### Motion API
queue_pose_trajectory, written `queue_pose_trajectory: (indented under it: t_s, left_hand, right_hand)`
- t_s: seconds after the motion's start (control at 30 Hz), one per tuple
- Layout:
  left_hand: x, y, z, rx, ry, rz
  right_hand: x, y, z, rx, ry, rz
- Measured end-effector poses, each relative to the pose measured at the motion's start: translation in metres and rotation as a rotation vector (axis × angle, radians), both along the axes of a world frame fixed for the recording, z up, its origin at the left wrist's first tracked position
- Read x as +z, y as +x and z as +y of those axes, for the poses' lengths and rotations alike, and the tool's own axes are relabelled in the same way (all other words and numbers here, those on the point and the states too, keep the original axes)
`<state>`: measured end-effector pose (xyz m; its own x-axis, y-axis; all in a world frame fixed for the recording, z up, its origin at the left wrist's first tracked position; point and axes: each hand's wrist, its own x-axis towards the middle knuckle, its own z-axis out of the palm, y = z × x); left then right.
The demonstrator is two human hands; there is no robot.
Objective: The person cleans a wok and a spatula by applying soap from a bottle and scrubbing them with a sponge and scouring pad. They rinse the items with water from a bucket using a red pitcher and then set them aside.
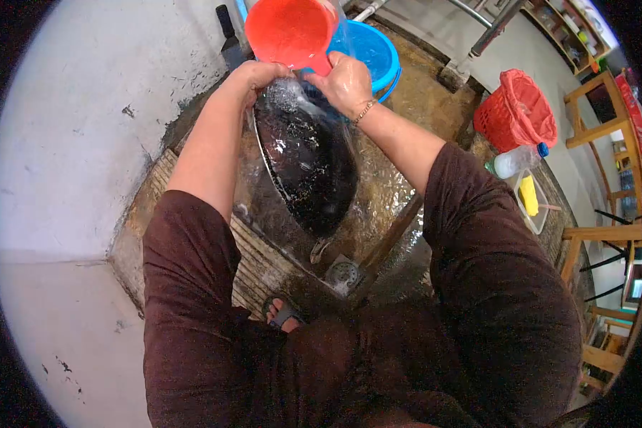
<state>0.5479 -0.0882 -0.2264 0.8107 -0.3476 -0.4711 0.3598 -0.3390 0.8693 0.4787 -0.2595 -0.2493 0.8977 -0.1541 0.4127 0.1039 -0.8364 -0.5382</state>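
My right hand is wrapped round the handle of a red dipper, whose bowl is tilted at the top. My left hand is closed at the upper rim of a large dark pan, which stands tilted over the wet floor; its fingers are partly hidden. Water and some foam run over the pan's upper part. Behind my right hand and the dipper is a blue bucket. The pan's lower end is near a floor drain.
A red basket with a red liner, a plastic bottle and a tray with a yellow cloth are at the right. Wooden stools stand beyond. A white wall bounds the left, with a dark-handled tool against it.
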Motion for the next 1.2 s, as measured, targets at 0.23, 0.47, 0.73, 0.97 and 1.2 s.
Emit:
queue_pose_trajectory:
  t_s: [0.23,0.47,0.73,0.97,1.2]
  left_hand:
    - [0.001,0.004,-0.012,-0.113,-0.166,0.113]
    - [-0.084,0.073,-0.017,0.014,-0.181,-0.017]
    - [-0.027,-0.005,-0.049,0.339,-0.255,-0.122]
    - [-0.001,-0.028,-0.046,0.231,-0.302,-0.019]
    - [0.049,-0.060,-0.012,-0.119,-0.007,-0.247]
  right_hand:
    - [0.012,-0.010,-0.017,-0.009,-0.173,-0.103]
    - [0.027,-0.030,-0.028,0.027,-0.285,-0.195]
    - [0.028,-0.045,-0.042,0.039,-0.326,-0.380]
    - [0.022,-0.038,-0.054,0.179,-0.403,-0.562]
    - [0.006,-0.019,-0.067,0.025,-0.430,-0.048]
